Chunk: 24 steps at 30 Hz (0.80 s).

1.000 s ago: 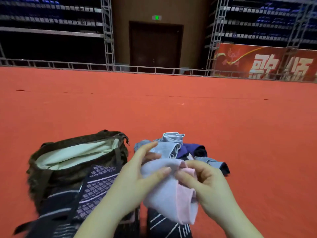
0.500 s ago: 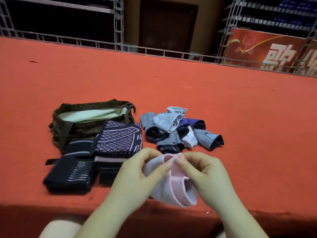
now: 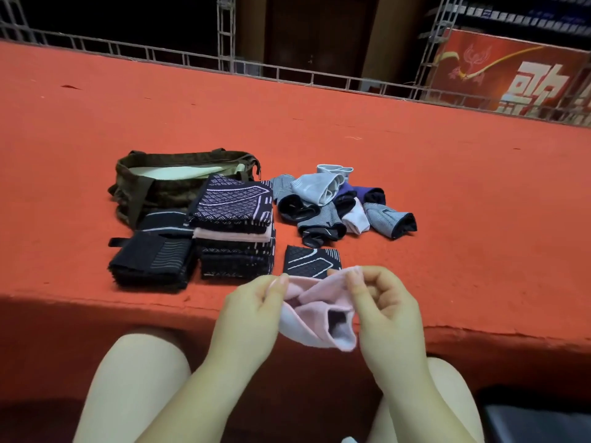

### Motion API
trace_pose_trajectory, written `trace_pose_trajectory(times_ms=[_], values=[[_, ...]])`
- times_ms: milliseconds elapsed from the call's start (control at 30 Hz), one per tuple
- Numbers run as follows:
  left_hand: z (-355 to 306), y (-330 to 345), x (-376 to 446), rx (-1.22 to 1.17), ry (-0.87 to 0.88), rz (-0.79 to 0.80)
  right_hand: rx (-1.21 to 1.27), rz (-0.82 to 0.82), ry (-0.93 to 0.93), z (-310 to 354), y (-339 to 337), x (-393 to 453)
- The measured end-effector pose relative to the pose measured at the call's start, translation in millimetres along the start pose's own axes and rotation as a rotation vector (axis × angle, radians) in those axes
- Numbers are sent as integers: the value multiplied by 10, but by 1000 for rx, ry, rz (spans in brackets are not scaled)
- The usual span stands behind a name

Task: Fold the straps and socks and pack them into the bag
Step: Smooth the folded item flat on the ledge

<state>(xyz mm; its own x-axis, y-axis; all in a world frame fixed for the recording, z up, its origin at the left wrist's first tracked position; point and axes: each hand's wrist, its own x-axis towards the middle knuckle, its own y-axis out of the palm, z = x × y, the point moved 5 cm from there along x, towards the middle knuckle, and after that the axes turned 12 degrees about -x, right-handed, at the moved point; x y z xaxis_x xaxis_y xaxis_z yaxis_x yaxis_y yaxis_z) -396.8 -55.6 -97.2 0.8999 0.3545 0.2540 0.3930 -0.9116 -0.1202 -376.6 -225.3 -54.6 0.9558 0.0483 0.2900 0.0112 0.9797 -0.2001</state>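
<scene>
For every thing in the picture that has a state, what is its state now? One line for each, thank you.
bag: open at the top, on the red surface
folded straps: stacked in front of the bag
sock pile: loose, unfolded
pink sock: held up, pinched at its edge by both hands
left hand: pinching the sock
right hand: pinching the sock

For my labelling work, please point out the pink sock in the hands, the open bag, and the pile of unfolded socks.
pink sock [image 3: 315,310], head view, on its middle fabric.
bag [image 3: 166,195], head view, on its front wall.
pile of unfolded socks [image 3: 315,187], head view, on the light grey sock on top.
</scene>
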Motion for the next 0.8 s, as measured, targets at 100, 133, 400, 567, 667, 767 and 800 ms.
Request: trace_pose_trajectory(times_ms=[100,133,400,567,667,767,800], values=[[93,-176,3,-137,-73,-115,257,8,88,-98,13,-19],[141,-227,-7,-174,-99,-144,346,11,127,-130,28,-32],[329,-377,-205,-340,-132,-308,642,-60,325,-384,-50,-208],[441,-438,-314,-442,-186,-454,697,-116,378,-517,-198,-271],[506,-473,-336,-590,-229,-529,708,-195,404,-581,-297,-253],[572,-549,-351,-682,-244,-598,712,-285,408,-657,-377,-246],[590,-569,-358,-716,-246,-620,711,-310,413,-687,-394,-247]])
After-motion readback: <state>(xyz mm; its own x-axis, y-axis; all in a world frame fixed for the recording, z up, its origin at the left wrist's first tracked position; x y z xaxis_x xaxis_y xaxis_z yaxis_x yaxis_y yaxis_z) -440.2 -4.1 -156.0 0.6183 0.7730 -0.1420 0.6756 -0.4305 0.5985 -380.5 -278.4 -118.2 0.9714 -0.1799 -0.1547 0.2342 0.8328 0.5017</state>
